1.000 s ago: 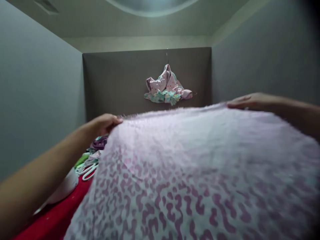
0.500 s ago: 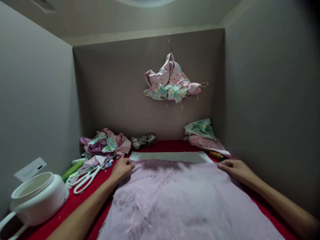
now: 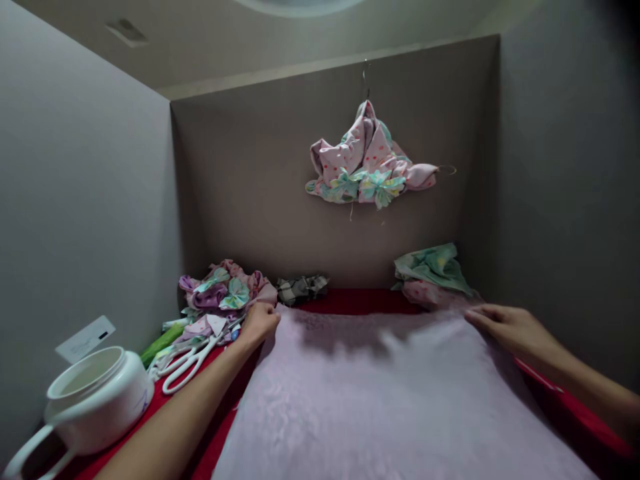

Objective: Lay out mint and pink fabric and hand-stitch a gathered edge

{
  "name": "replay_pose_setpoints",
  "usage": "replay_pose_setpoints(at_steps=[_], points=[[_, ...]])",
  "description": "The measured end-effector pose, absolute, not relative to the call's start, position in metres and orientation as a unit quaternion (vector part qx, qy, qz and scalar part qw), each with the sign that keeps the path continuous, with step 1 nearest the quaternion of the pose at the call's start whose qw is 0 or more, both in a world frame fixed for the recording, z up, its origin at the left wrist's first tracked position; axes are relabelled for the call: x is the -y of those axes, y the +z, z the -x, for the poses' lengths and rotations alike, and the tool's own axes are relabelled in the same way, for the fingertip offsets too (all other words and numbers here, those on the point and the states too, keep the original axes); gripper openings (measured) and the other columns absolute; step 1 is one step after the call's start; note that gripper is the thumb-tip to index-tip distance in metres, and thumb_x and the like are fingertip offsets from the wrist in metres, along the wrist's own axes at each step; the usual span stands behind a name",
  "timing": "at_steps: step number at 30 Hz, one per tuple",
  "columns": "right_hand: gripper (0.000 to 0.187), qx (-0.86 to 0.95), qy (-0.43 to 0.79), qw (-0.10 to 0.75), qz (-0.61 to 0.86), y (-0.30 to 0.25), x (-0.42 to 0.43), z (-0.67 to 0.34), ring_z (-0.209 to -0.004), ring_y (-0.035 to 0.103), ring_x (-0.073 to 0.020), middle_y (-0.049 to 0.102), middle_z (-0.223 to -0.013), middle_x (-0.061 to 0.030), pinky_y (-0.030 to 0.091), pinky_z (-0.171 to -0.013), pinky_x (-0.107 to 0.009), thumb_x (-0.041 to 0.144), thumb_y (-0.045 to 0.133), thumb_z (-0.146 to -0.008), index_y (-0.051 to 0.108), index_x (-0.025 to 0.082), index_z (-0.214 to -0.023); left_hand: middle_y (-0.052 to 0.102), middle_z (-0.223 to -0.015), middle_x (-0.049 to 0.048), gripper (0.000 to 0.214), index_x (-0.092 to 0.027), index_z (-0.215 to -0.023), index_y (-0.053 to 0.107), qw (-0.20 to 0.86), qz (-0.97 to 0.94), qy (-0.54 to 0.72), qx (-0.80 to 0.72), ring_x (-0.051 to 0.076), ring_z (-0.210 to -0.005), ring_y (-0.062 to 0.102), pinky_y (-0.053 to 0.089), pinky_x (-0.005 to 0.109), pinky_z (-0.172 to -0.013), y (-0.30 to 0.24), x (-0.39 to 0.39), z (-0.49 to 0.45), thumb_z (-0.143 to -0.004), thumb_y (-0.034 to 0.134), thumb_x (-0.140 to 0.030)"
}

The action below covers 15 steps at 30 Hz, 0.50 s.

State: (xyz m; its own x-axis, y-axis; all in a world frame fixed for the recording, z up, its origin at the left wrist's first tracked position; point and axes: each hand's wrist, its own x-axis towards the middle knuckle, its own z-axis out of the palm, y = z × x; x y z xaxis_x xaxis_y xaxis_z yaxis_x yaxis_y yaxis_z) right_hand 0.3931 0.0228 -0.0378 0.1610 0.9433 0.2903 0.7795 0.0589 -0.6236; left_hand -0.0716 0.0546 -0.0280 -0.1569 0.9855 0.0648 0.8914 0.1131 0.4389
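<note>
Laying out of the cloth, as I see it from the head camera: my left hand (image 3: 259, 325) is closed on the far left corner of the pink cloth (image 3: 380, 400), while my right hand (image 3: 510, 330) sits at the far right corner with fingers extended. Whether that hand grips, I cannot tell. The cloth covers the near part of the red tabletop (image 3: 355, 301), its far edge blurred and apparently raised off the surface. To the left lie a heap of bows (image 3: 225, 293), white scissors (image 3: 187, 368) and a white pot (image 3: 95, 400); far centre, a checked scrap (image 3: 301, 289); far right, a green bundle (image 3: 433, 270). A bow-trimmed bundle (image 3: 367, 157) hangs on the far wall (image 3: 250, 180) — well above the hands.
</note>
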Motion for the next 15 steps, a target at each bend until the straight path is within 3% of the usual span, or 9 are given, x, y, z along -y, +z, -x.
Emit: replay_pose_setpoints(at_steps=[6,10,15], points=[[0.026,0.646,0.084,0.302,0.696,-0.052,-0.048,-0.365,-0.071,0.060,-0.0244,0.066,-0.070,-0.0069,0.042,-0.062,-0.030,0.037,0.049,-0.068,0.065,0.018,-0.065,0.059,-0.082,0.0042,0.023,-0.013,-0.083,0.058,0.064,-0.601,0.154,-0.782,0.017,-0.080,0.056,0.045,0.034,-0.073,-0.028,-0.057,0.065,-0.081,0.053,-0.035],[0.031,0.634,0.056,0.290,0.714,-0.072,-0.041,-0.358,-0.084,0.059,-0.0265,0.066,-0.086,-0.0086,0.041,-0.072,-0.032,0.039,0.045,-0.072,0.066,0.017,-0.078,0.061,-0.078,0.0055,0.022,-0.015,-0.076,0.061,0.026,-0.602,0.170,-0.780,0.020,-0.080,0.057,0.043,0.033,-0.069,-0.039,-0.047,0.064,-0.080,0.049,-0.033],[0.034,0.605,0.053,0.264,0.749,-0.071,-0.038,-0.359,-0.081,0.059,-0.0308,0.066,-0.083,-0.0119,0.041,-0.068,-0.037,0.041,0.044,-0.075,0.066,0.017,-0.081,0.065,-0.075,0.0055,0.021,-0.020,-0.068,0.063,0.009,-0.596,0.182,-0.782,0.023,-0.079,0.059,0.038,0.028,-0.060,-0.040,-0.053,0.067,-0.074,0.047,-0.033]])
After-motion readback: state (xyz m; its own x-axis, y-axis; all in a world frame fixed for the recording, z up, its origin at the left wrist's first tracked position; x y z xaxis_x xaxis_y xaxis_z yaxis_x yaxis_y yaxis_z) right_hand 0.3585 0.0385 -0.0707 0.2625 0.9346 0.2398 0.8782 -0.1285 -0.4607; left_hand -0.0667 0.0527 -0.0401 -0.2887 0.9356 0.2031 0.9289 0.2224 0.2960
